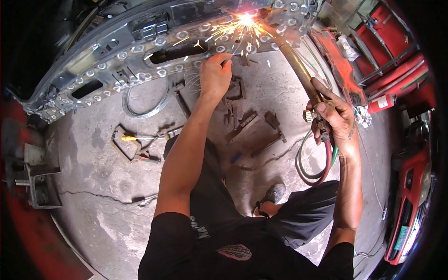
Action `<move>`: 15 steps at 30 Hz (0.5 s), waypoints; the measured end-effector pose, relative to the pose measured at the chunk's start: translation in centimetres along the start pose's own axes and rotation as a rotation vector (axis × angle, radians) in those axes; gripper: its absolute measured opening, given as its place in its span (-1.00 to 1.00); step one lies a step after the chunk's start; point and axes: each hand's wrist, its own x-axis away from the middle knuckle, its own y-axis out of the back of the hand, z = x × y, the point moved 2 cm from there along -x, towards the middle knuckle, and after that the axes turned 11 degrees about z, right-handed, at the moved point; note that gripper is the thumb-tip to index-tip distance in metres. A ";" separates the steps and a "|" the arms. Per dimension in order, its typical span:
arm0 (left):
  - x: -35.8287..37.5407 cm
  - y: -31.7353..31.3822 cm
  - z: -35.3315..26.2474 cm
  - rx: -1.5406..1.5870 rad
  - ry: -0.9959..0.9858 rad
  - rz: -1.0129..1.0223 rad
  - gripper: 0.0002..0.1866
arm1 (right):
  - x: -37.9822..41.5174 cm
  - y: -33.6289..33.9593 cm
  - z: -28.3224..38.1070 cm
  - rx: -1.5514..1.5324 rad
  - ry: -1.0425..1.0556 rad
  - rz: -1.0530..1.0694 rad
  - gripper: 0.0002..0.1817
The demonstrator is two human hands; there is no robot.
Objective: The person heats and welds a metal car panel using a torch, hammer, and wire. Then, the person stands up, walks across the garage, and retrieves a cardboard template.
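The right hand point(333, 119) has its grip closed around the handle of a long brass-coloured gas welding torch point(298, 70), fingers wrapped near the valve end where a red hose and a green hose point(311, 173) join it. The torch slopes up and to the left, and its tip meets the perforated grey sheet-metal car panel point(140, 46) at a bright white-orange flame with sparks point(245, 21) scattering downward.

The left hand point(215, 74) is raised just below the panel, its grip pinched shut on a thin metal filler wire point(233, 51) that points up toward the glowing spot. The hand sits just beside the spark shower, apart from the torch.

The panel runs slanted across the top of the view, studded with round pressed holes and 2 long slots. Below it lies a cracked grey concrete floor point(93, 186). On the floor, a loose coil of thin wire point(147, 100) rests under the panel, several rusty dark metal clamps and tools point(247, 123) lie scattered between the arms, and a yellow-handled tool point(128, 138) lies to the left. The 2 hoses loop on the floor beneath the right forearm. A red car point(410, 196) stands at the right edge, and red painted body parts point(392, 51) lean at the upper right. The person's grey shoe point(274, 192) shows between dark trouser legs.
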 end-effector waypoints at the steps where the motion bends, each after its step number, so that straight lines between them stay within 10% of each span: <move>1: 0.0 0.0 -0.1 -0.005 0.007 0.004 -0.80 | 0.0 0.0 0.0 -0.001 0.000 0.000 -0.25; 15: -0.1 -0.1 0.2 -0.005 0.002 -0.005 -0.78 | 0.1 0.1 -0.2 -0.016 0.015 0.005 -0.25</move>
